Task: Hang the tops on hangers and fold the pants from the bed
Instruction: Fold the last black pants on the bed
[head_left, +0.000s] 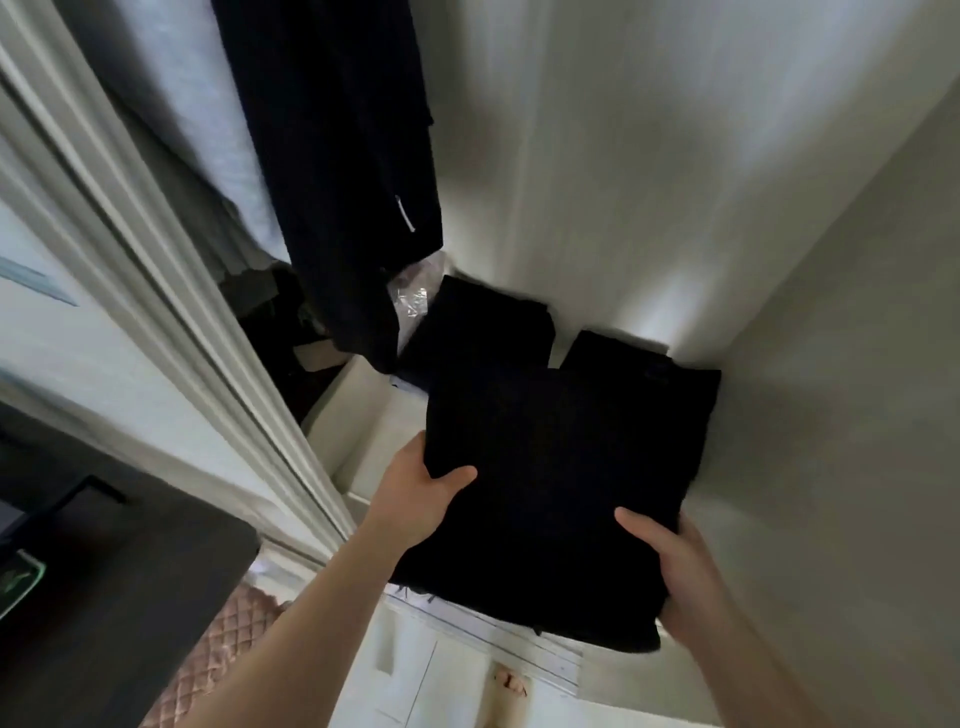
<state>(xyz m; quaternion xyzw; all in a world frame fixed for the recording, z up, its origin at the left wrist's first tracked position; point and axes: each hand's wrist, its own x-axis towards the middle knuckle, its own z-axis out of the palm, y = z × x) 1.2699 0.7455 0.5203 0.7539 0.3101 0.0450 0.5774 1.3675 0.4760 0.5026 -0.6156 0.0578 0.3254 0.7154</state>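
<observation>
Both hands hold the folded black pants (561, 483) over a closet shelf (363, 410): left hand (421, 491) and right hand (675, 566) show thumbs on top, fingers hidden beneath. Folds are indistinguishable in the blackness.

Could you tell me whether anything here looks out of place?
Only crumpled clear plastic, wedged between the hanging dark garment and the rear folded stack, looks stray. The folded black garment held by the left hand and right hand looks neat.
</observation>
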